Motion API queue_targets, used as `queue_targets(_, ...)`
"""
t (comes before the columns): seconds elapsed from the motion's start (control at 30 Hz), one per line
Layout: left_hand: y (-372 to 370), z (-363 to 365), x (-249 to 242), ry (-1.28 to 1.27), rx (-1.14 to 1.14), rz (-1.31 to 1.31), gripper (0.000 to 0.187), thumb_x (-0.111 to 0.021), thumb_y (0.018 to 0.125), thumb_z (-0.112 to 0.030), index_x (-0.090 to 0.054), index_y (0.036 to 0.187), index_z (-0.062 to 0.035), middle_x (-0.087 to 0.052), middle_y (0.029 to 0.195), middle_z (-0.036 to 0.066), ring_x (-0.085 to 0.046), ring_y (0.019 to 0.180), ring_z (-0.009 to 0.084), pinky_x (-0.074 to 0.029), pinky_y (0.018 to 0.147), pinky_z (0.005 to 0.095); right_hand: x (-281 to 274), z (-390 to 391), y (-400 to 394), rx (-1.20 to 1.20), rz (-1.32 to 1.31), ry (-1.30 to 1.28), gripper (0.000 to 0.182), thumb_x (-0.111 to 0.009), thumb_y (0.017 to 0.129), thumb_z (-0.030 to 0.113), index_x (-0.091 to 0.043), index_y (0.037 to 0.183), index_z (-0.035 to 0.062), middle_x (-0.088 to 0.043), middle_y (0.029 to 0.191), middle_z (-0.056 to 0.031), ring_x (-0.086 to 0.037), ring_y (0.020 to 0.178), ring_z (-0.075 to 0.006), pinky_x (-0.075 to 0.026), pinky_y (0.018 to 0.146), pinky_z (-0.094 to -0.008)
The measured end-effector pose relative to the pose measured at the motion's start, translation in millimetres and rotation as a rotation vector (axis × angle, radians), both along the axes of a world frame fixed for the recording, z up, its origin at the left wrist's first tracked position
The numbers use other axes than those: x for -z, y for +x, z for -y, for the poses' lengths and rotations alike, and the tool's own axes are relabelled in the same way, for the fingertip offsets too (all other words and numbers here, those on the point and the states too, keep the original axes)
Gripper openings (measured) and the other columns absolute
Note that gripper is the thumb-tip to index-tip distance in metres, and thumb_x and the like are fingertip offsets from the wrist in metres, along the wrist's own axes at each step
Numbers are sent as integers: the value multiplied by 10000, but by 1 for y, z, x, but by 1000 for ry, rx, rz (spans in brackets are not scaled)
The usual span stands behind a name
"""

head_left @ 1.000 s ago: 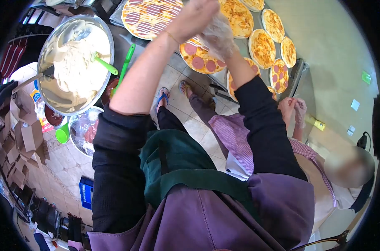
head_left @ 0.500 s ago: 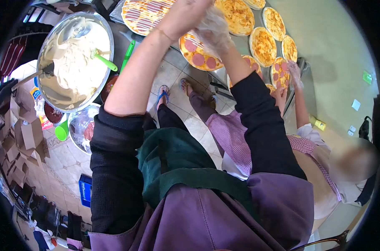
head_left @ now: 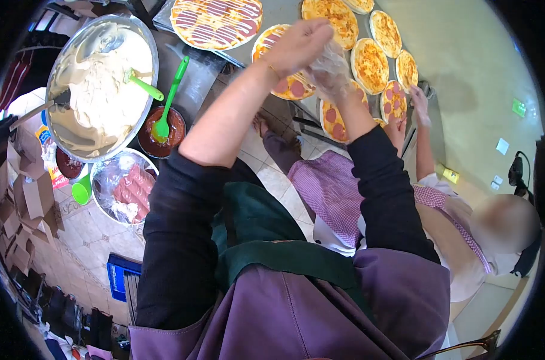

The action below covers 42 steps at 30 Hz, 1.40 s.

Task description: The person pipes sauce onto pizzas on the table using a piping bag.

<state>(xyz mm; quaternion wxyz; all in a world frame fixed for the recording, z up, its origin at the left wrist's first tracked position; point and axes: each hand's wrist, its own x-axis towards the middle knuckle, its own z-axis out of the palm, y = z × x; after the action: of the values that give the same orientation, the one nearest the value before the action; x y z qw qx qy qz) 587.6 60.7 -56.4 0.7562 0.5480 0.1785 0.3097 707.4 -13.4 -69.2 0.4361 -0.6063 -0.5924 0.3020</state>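
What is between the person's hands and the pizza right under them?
Nothing visible. The left hand and the right hand, in a clear plastic glove, meet above the sausage pizza; only air separates them from it.

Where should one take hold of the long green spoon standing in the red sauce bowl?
Judging by its pose, grip the green spoon on the upper handle, coming from above. Its head sits sunk in the sauce bowl, while the handle leans up and away, bare and free of the big mixing bowl.
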Motion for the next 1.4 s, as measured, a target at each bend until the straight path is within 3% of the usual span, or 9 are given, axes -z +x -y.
queue_targets(0.13, -31, -30, -12, -9, -41, 35, 233, -451, 931, -235, -554, 857, -39, -523, 776, -46, -488, 743, 47, -412, 663, 211, 23, -46, -16, -90, 175, 141, 135, -682, 763, 49, -609, 870, 86, -620, 809, 2, -594, 797, -80, -482, 639, -237)
queue_targets(0.23, -44, -45, -14, 38, -167, 45, 198, -417, 927, -161, -509, 789, -54, -481, 704, -40, -459, 654, 58, -394, 580, 214, 6, -63, -33, -150, 947, 522, 129, -689, 744, 47, -586, 814, 81, -603, 772, 13, -593, 755, -93, -475, 629, -248)
queue_targets(0.33, -40, -28, -7, 29, -124, 72, 230, -444, 933, -223, -548, 843, -39, -519, 773, -47, -476, 728, 41, -410, 644, 212, 17, -43, -23, -146, 415, 316, 170, -699, 725, 27, -593, 846, 81, -604, 783, 8, -590, 774, -98, -477, 650, -251)
queue_targets(0.53, -7, 10, 5, -41, 2, 47, 216, -449, 926, -210, -563, 860, -39, -529, 769, -43, -473, 706, 39, -412, 633, 210, 7, 4, 2, -80, 328, 112, 277, -731, 705, 44, -597, 948, 62, -619, 831, -19, -584, 750, -105, -482, 651, -248)
queue_targets(0.97, -47, -22, -2, -35, -127, 70, 163, -473, 902, -178, -541, 844, -42, -533, 773, -35, -495, 702, 63, -421, 629, 220, 18, -38, -28, -172, 610, 218, 151, -690, 738, 90, -615, 866, 60, -620, 809, -37, -602, 708, -145, -483, 618, -258)
queue_targets(1.03, -36, 1, -2, -146, -118, 17, 224, -469, 909, -218, -569, 909, -17, -569, 823, -28, -514, 752, 56, -439, 678, 223, 8, -16, -26, -126, 242, 173, 194, -694, 728, 85, -614, 904, 63, -624, 821, -29, -605, 737, -139, -486, 647, -255)
queue_targets(1.17, -16, 15, 9, -33, -6, 61, 250, -471, 909, -219, -583, 963, -2, -587, 827, -19, -536, 755, 60, -455, 686, 224, 8, 9, -11, -76, 411, 60, 221, -695, 728, 76, -613, 933, 64, -626, 834, -29, -605, 773, -134, -487, 677, -259)
queue_targets(1.27, -23, 9, 4, -56, 0, 10, 244, -469, 909, -219, -584, 938, -7, -577, 821, -20, -522, 741, 53, -445, 664, 221, 2, 6, -19, -3, 132, -69, 213, -698, 721, 73, -617, 918, 64, -626, 825, -32, -607, 766, -143, -488, 671, -276)
queue_targets(1.4, -48, -11, 0, -154, -87, 58, 219, -458, 909, -214, -565, 857, -30, -529, 774, -40, -475, 704, 41, -413, 631, 212, 20, -28, -29, -133, 527, 265, 181, -695, 729, 84, -619, 892, 63, -624, 801, -23, -598, 719, -131, -483, 636, -278)
